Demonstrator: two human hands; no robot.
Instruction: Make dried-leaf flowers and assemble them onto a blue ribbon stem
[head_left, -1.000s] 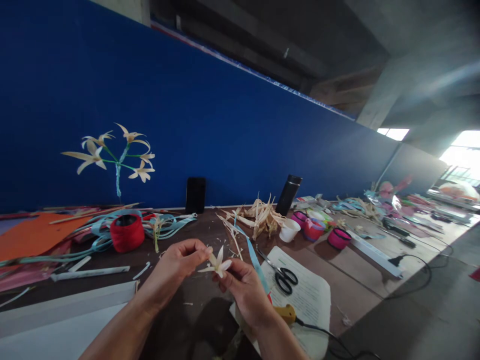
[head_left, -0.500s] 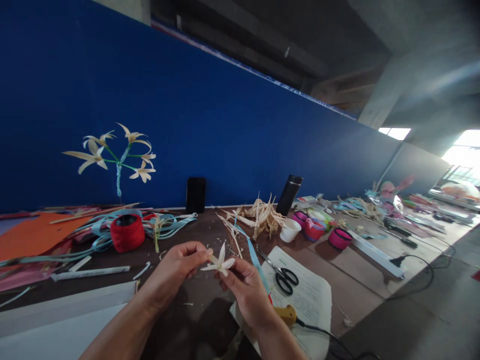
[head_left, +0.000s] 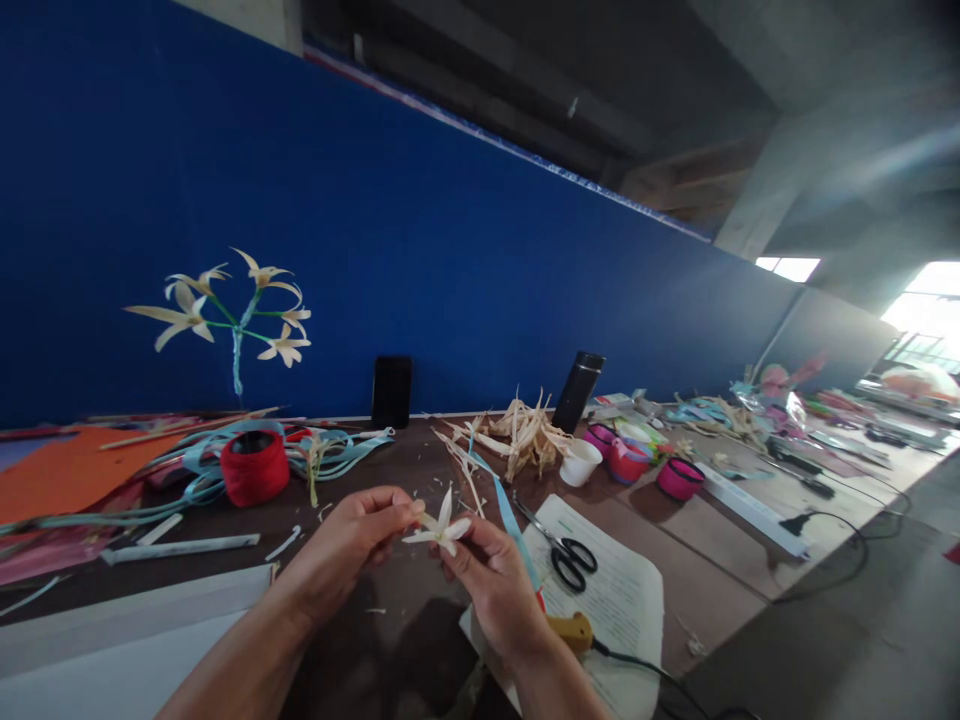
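Observation:
A small cream-white flower (head_left: 444, 530) with pointed petals is between my two hands, above the brown table (head_left: 397, 600). My right hand (head_left: 491, 575) grips it from below and the right, thumb and fingers closed at its base. With thumb and forefinger, my left hand (head_left: 382, 525) pinches a petal on the flower's left side. The petal's end is hidden by the fingertips. Under my right wrist lies a yellow-handled tool (head_left: 574, 632) with a black cord, partly covered by the arm.
Black-handled scissors (head_left: 570, 560) lie on a printed sheet (head_left: 622, 600). Dried husks (head_left: 529, 435), a white cup (head_left: 580, 463) and a dark bottle (head_left: 579, 392) stand behind. Left are a red ribbon roll (head_left: 255, 468) and a flower spray (head_left: 238, 345) against the blue partition (head_left: 450, 250).
Hardly anything differs. The flower has shifted very slightly to the right, and both hands keep the same hold on it.

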